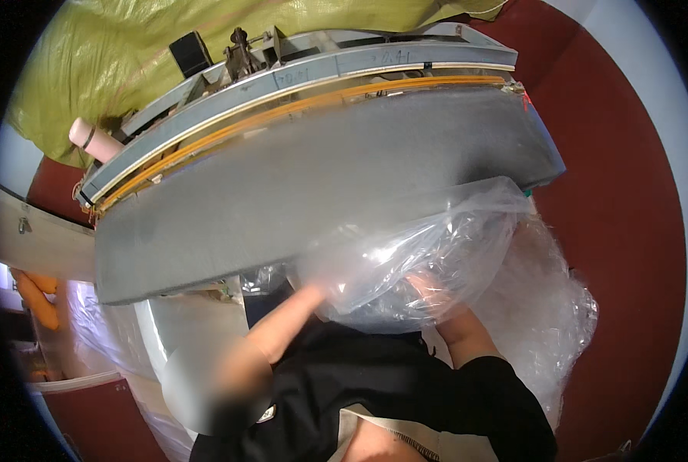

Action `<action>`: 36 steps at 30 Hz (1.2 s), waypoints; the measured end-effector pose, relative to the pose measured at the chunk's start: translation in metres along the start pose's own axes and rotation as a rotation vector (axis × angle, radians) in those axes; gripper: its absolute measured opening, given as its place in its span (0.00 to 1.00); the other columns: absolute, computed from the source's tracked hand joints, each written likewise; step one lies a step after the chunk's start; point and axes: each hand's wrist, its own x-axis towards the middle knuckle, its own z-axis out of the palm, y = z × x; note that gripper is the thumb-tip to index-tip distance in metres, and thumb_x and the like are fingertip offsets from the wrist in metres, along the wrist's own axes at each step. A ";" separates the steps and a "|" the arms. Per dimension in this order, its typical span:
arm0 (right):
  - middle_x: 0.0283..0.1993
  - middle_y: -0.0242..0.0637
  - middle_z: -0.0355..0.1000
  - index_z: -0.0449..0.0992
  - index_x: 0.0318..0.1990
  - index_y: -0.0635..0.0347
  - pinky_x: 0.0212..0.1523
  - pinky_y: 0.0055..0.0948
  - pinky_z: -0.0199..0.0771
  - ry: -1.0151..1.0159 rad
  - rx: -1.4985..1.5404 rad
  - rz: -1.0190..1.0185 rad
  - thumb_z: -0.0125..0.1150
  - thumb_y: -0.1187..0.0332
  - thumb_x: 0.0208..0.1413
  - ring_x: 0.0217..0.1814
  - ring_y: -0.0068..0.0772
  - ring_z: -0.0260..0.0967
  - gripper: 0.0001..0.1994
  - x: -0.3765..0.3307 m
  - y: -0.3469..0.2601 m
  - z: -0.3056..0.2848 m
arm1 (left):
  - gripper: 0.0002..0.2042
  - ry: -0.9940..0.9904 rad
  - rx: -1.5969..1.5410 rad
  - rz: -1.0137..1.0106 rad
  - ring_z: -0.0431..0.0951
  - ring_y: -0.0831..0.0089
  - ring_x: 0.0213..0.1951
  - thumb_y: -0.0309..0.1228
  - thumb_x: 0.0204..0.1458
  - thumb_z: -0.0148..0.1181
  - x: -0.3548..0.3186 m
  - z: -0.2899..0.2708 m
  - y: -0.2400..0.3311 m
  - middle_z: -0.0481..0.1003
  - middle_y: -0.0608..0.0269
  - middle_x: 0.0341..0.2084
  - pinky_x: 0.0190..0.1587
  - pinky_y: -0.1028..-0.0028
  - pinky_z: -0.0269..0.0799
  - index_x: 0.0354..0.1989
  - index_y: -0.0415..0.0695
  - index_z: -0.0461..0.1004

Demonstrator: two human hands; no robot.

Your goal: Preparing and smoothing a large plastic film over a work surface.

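**Both hands at a clear plastic bag beside the grey table**

Both hands work at one clear plastic bag [417, 254], which bulges in front of the person's chest and overlaps the near edge of the grey table [282, 185]. Reaching up from the lower left, the left hand [307, 296] is blurred by motion; it meets the bag's lower left side, but whether its fingers are closed on the film cannot be told. Coming up from the lower right, the right hand [429, 289] sits behind or inside the crumpled film, seen only through the plastic, so its grip is also unclear. The two hands lie near each other, with the bag's lower bulge between them.

More clear plastic film [552, 308] is heaped to the right of the bag, just beside the right forearm, over the dark red floor [621, 192]. Along the far edge of the grey table runs a long metal rail with an orange strip [298, 85], and a small black box [190, 52] stands behind it. Yellow-green sheeting [128, 46] covers the background beyond. A pinkish cylinder [93, 138] pokes out at the table's left end. Orange objects [36, 296] show at the far left edge.
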 end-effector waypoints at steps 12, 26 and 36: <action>0.44 0.45 0.68 0.69 0.43 0.69 0.48 0.32 0.65 0.156 -0.105 0.061 0.52 0.66 0.49 0.46 0.39 0.65 0.17 0.206 0.265 -0.180 | 0.12 0.204 -0.727 -0.710 0.73 0.77 0.34 0.33 0.52 0.51 -0.137 -0.067 -0.098 0.76 0.62 0.30 0.41 0.77 0.67 0.39 0.37 0.73; 0.33 0.35 0.73 0.75 0.38 0.63 0.31 0.30 0.69 0.195 -0.026 -0.580 0.50 0.72 0.46 0.28 0.30 0.68 0.12 0.342 0.163 -0.210 | 0.10 1.165 -0.776 -1.464 0.72 0.77 0.31 0.32 0.50 0.51 -0.384 -0.046 -0.192 0.74 0.68 0.29 0.31 0.78 0.64 0.40 0.44 0.70; 0.27 0.49 0.70 0.73 0.34 0.65 0.32 0.32 0.67 -0.683 -0.239 -1.267 0.61 0.69 0.41 0.29 0.41 0.69 0.12 0.001 -0.223 -0.005 | 0.09 0.525 0.353 -1.626 0.72 0.55 0.37 0.27 0.45 0.45 -0.488 -0.101 -0.230 0.72 0.49 0.33 0.40 0.61 0.67 0.31 0.40 0.72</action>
